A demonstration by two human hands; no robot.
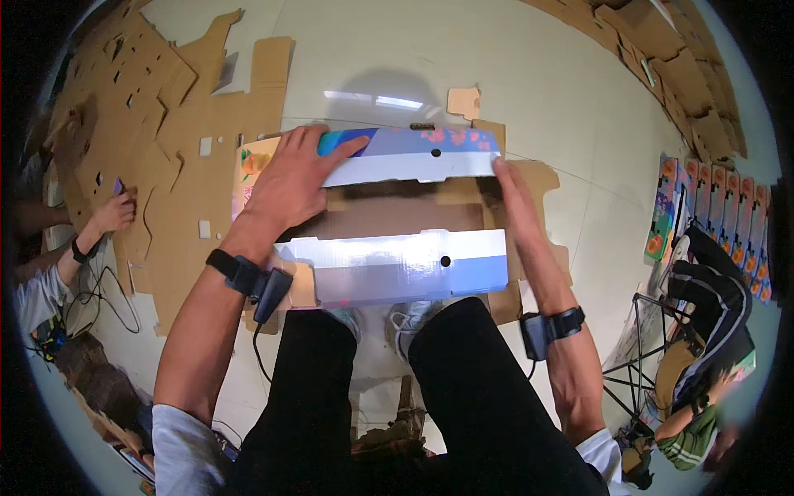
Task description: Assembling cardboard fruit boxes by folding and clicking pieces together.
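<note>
A printed cardboard box (413, 266) lies open on its top in front of me, its long opening showing a brown inside (405, 213). The far panel (397, 165) is blue with pink flowers and a pale lower band. My left hand (285, 186) grips the far left corner, its thumb laid across the blue print and its fingers over the edge. At the far panel's right end, my right hand (514, 194) presses its fingertips against the corner. Part of that hand's grip is hidden. The near panel, white and blue with a round hole, faces up, apart from both hands.
Large brown cardboard sheets (190, 124) cover the floor at left, where another person's hand (114, 211) rests. A small cardboard scrap (464, 102) lies beyond the box. Several printed boxes (728, 207) are lined up at right, near a black-framed stand (641, 372) and another person.
</note>
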